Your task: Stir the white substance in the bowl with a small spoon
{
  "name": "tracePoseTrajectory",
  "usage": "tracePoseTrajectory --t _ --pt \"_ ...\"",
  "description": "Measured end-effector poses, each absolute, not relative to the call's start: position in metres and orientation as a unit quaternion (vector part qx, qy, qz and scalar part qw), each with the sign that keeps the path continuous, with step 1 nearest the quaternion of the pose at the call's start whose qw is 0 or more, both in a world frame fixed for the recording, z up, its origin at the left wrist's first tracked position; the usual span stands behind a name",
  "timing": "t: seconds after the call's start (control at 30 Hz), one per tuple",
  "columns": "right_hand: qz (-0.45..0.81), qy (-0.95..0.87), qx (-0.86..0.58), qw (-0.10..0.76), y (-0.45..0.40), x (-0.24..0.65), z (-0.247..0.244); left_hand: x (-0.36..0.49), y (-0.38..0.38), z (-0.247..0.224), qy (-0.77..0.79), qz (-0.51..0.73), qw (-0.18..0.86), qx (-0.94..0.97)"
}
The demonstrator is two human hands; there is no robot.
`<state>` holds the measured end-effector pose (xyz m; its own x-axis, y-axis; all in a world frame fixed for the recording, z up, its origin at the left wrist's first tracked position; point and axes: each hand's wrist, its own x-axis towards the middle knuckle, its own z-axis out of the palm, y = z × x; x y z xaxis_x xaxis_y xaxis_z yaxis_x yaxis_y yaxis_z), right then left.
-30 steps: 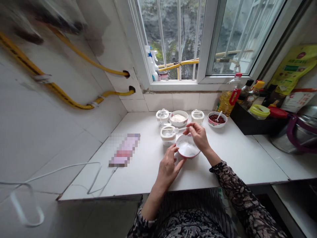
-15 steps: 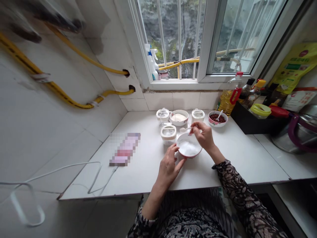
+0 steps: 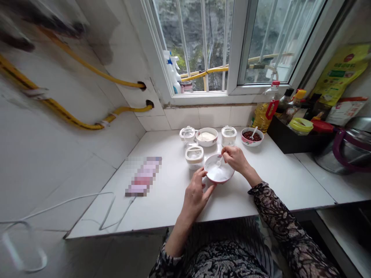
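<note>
While your right hand's fingers (image 3: 225, 155) pinch a white spoon (image 3: 219, 161) dipped into the near bowl (image 3: 219, 178), your left hand's fingers (image 3: 205, 173) grip that bowl's rim, with 3 lidded jars (image 3: 194, 155) and 2 other bowls (image 3: 206, 137) beyond on the table (image 3: 171, 193).

Bowl (image 3: 223, 182): round, white inside, pink-red rim, open top facing up, upright or nearly so, held at its left side. Position: near front-middle of white counter (image 3: 174, 200); base contact not clear. White contents (image 3: 218, 173), powdery-looking, spread over the bottom, sides partly bare. Spoon (image 3: 219, 162): small, whitish, slim handle, held by the handle end, slanted, tip pointing down inside the bowl, toward its upper middle. Tip contact with contents: can't tell.
</note>
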<state>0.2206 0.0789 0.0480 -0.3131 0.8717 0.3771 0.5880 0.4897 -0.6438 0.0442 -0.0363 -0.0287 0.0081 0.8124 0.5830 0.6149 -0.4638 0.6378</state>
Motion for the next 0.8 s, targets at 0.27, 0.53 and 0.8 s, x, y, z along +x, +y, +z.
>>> tracePoseTrajectory --t 0.27,0.53,0.8 --pt "0.304 -0.708 -0.488 0.411 0.083 0.223 0.046 0.044 -0.037 -0.028 0.508 0.485 0.103 0.704" --pt "0.406 -0.641 -0.462 0.460 0.089 0.225 0.044 0.043 -0.037 -0.026 0.507 0.483 0.093 0.708" --pt "0.299 -0.719 -0.482 0.402 0.085 0.227 0.046 0.044 -0.037 -0.028 0.510 0.484 0.091 0.705"
